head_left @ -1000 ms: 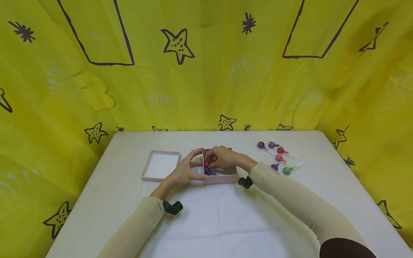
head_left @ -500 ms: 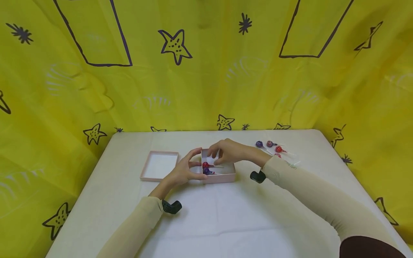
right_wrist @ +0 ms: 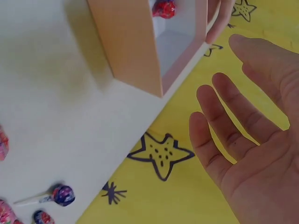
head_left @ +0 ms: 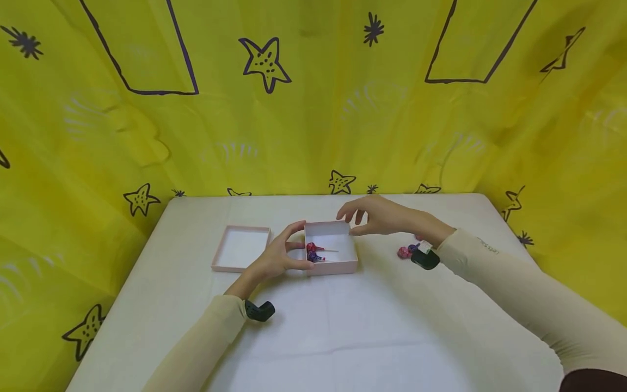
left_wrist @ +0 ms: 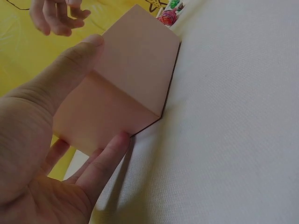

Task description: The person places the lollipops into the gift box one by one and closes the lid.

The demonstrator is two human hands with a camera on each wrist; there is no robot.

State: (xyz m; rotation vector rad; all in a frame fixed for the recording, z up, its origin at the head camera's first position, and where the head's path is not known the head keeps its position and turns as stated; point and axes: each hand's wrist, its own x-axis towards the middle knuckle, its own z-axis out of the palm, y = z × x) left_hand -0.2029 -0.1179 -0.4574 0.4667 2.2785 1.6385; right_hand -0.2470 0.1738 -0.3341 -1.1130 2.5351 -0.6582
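My left hand [head_left: 276, 255] holds a pale pink box [head_left: 333, 268] from its left side, thumb at the near wall and fingers reaching to the far one. Inside the open box a red lollipop [head_left: 312, 247] and a purple lollipop [head_left: 313, 257] lie side by side, sticks pointing right. My right hand [head_left: 379, 215] hovers by the box's back right corner, holding nothing. The right wrist view shows its fingers [right_wrist: 233, 140] spread and relaxed. In the left wrist view the thumb [left_wrist: 70, 65] lies along one outer wall of the box.
Left of the box lies its shallow pink lid [head_left: 242, 247], inside facing up. More lollipops lie on the white table to the right, partly hidden by my right arm, including a pink one [head_left: 404, 252] and a purple one [right_wrist: 63, 194]. A yellow curtain [head_left: 313, 125] hangs behind.
My right hand has let go of the red lollipop in the box and moved up and right, out over the back right corner. My left hand keeps its hold on the box.
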